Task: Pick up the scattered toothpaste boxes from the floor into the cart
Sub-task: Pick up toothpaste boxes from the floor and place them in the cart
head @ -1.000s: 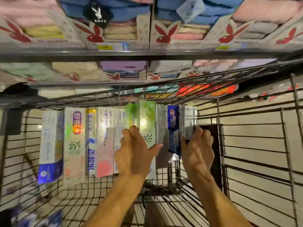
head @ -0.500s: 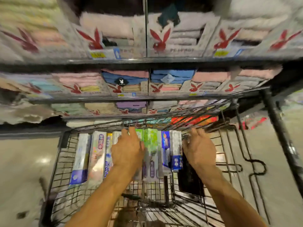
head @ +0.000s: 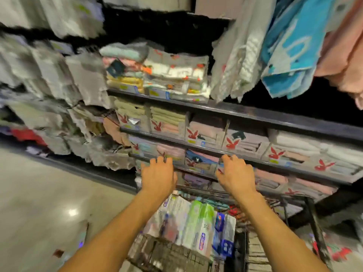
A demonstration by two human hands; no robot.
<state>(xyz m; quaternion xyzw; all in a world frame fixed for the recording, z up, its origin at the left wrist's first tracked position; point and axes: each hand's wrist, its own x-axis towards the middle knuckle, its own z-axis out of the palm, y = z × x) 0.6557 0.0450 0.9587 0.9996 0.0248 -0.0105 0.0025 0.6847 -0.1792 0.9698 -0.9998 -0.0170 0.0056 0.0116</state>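
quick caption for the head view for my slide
With toothpaste boxes upright in the cart, left hand and right hand hover before the towel shelves.

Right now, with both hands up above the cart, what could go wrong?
The toothpaste boxes stand upright in the cart with no hand on them; a nudge could topple the row. The left hand and right hand look close to the shelf edge and may knock it.

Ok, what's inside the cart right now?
A row of toothpaste boxes is packed side by side in the cart, green ones in the middle, blue ones at the right. The cart's bottom under them is covered, and blur prevents a count.
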